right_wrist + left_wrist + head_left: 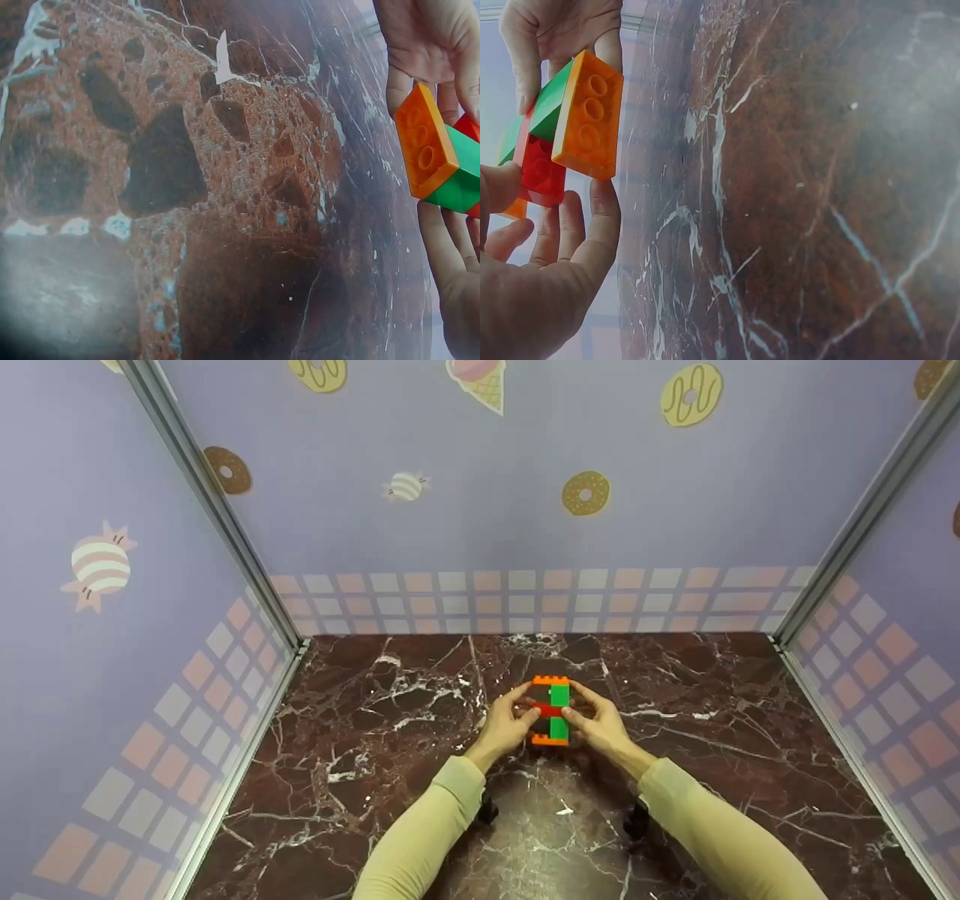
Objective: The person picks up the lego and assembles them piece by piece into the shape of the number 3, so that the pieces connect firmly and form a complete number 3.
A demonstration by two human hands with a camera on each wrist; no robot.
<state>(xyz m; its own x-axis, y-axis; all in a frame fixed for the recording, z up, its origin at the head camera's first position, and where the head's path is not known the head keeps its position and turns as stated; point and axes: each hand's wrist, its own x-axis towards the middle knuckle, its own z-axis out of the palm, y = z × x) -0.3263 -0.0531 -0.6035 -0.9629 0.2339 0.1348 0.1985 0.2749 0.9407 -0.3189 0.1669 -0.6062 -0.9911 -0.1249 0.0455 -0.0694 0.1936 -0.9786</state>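
A small building-block assembly is held up between both hands in the head view. It has an orange brick at the far end, another orange brick at the near end, green bricks along the right side and a red brick across the middle. My left hand grips it from the left, thumb at the red brick's end. From the right my right hand holds the green side, thumb against the middle. Hollow tubes show on the near orange brick's underside in both wrist views.
A dark red marbled tabletop with white veins lies beneath the hands. Pale purple panels printed with sweets stand behind and at both sides, joined by grey metal posts.
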